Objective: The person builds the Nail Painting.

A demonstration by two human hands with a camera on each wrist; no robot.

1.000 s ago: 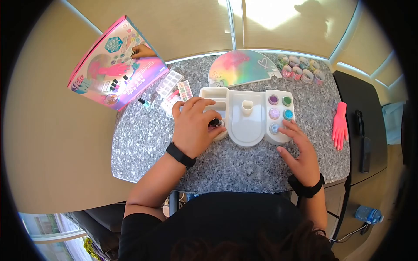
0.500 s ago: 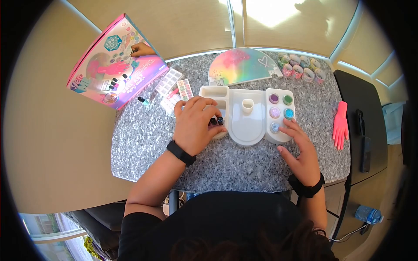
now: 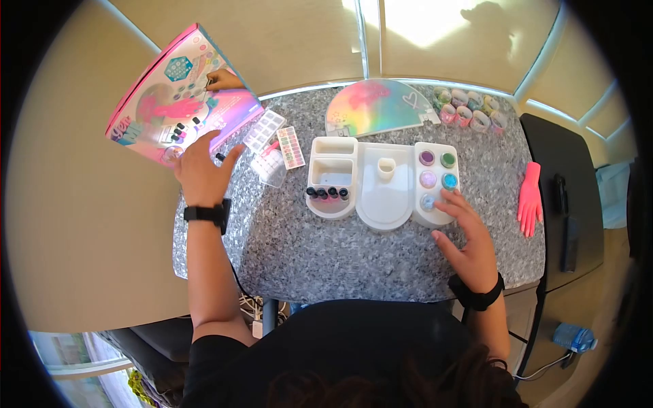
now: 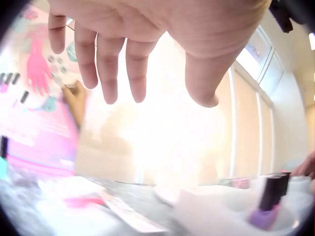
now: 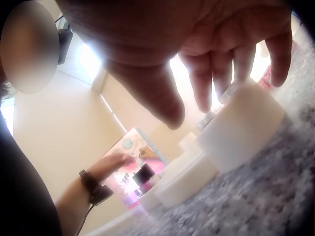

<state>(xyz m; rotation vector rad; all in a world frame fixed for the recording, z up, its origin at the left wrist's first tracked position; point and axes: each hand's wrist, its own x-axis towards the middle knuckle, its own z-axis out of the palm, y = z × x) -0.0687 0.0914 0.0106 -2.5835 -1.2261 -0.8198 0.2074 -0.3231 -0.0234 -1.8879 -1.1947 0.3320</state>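
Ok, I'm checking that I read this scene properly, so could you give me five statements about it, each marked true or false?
1. Four black-capped bottles sit in the white tray. True.
2. The left hand holds nothing. True.
3. The left hand is over the white tray. False: it is off to the left of the tray, near the large printed box.
4. The pink model hand lies to the right of the white tray. True.
5. The right section of the white tray is empty. False: it holds at least five small pots.
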